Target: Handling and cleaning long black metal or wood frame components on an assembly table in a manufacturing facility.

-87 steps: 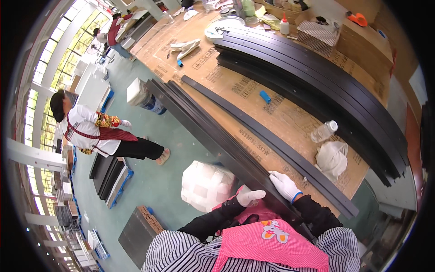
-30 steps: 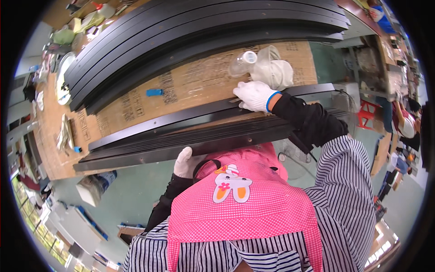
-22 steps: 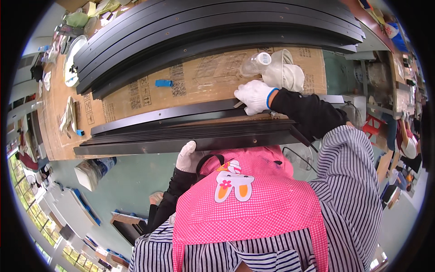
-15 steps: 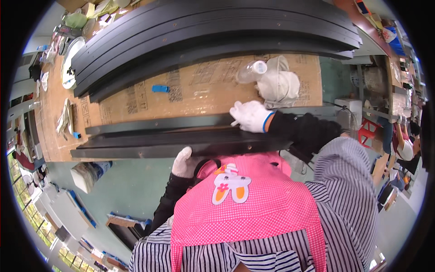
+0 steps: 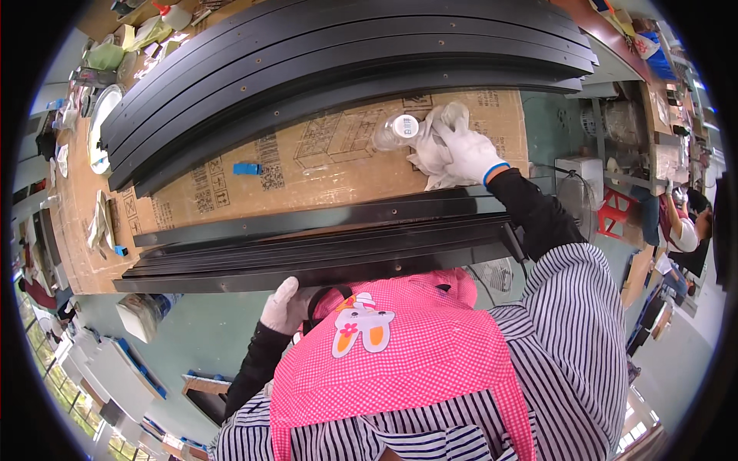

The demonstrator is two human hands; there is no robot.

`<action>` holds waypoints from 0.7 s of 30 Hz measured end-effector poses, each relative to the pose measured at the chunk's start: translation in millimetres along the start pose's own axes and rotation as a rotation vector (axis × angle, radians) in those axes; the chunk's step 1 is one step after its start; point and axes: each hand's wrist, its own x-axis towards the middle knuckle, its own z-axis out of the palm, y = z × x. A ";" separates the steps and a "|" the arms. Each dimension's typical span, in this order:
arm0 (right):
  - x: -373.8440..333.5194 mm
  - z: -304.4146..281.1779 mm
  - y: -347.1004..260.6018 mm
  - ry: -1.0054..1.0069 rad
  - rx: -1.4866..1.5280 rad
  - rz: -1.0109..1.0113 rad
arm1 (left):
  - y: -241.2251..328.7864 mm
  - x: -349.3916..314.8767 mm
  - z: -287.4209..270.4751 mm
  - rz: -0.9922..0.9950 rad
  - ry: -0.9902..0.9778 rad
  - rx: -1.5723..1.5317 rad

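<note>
The gloved right hand (image 5: 473, 154) has its fingers curled over a crumpled white cloth (image 5: 432, 160), gripping it on the cardboard-covered worktop (image 5: 323, 157); half a second ago that hand was over the nearer black strips, with the cloth untouched. The gloved left hand (image 5: 281, 307) stays at the near edge of the front bundle of black strips (image 5: 307, 265), one fingertip just at it; whether its fingers close on it cannot be told, since the rest are hidden. A single black strip (image 5: 307, 220) lies just behind that bundle.

Right beside the cloth, a clear bottle (image 5: 390, 135) with a white cap lies tilted, its contents indistinct. Farther left is a small blue block (image 5: 247, 169). A white bucket (image 5: 138, 316) stands below the worktop's edge, its inside out of sight. Beyond, a large stack of black strips (image 5: 346, 58) is cut off above, and a red-tipped squeeze bottle (image 5: 177, 17) shows small at upper left.
</note>
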 end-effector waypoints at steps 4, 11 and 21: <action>5.2 -44.0 22.6 -0.224 0.466 0.091 | 16.7 -41.4 -13.3 -0.153 0.059 0.256; -33.7 -143.9 87.9 0.244 0.743 0.269 | 126.9 -24.2 83.8 0.760 0.106 2.101; -53.7 -83.5 103.4 0.054 0.182 0.517 | 92.8 6.1 6.5 0.464 -0.103 2.226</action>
